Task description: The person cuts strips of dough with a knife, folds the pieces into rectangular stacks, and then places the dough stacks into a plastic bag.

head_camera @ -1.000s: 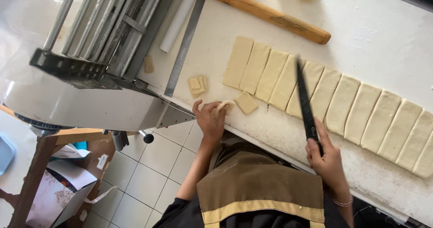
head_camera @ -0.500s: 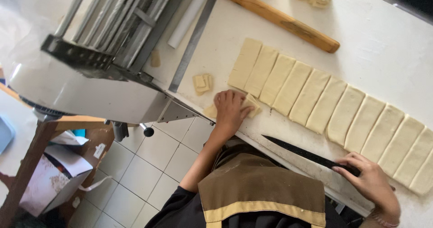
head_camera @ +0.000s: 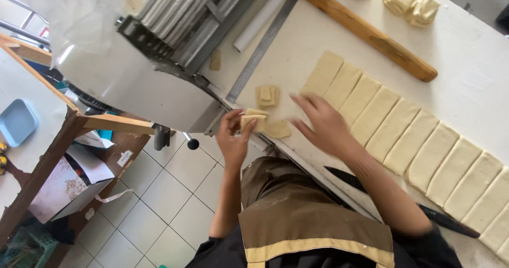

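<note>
Fingers of the left hand [head_camera: 233, 135] pinch a small dough scrap [head_camera: 253, 118] at the table edge; the right hand's fingers are spread open.

Head view: the pinched scrap sits just beside a flat dough offcut [head_camera: 278, 129] lying on the white work table [head_camera: 477, 50], with a small stack of folded dough squares [head_camera: 268, 95] a little further in. Right hand [head_camera: 324, 126] hovers flat, fingers apart, over the near end of the row of cut dough strips [head_camera: 413, 141], gripping nothing. A black knife [head_camera: 445, 220] lies along the table's front edge near the right forearm. Beyond the strips lie a long wooden rolling pin [head_camera: 366, 32] and a metal ruler [head_camera: 262, 50], and a dough sheeter [head_camera: 159, 61] stands at the left end.
</note>
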